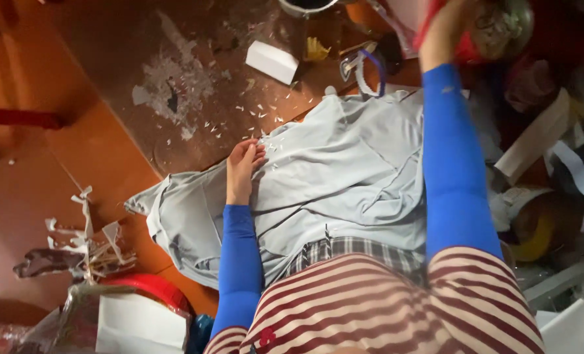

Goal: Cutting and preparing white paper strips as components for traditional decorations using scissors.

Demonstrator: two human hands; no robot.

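Head view, looking down; landmark = pale grey cloth (344, 170) spread over the lap and onto the brown floor (108, 59).

Step in hand (judged): cloth is pinned flat by one hand while the other reaches away for an item in the clutter beyond the cloth's far-right corner. Next move would call for bringing that hand back over the cloth w/o letting it shift or crease.

Left hand (242, 172): lies on the cloth near its far-left edge, fingers bent loosely and close together, tips pressing the fabric; grips nothing.

Right hand (444, 29): raised past the cloth's far edge, arm in blue sleeve (454, 170) stretched out. It is against a red object (465, 47) beside a round clear container (502, 26); whether the fingers are closed on it cannot be told, as blur and the frame edge hide them.

Nearby: white paper scraps (252, 111) strewn on the floor just beyond the cloth; white box (272, 61) further out; scissors (364, 69) w/ pale handles touching the far edge of the cloth; torn paper strips (85, 236) left of the cloth.
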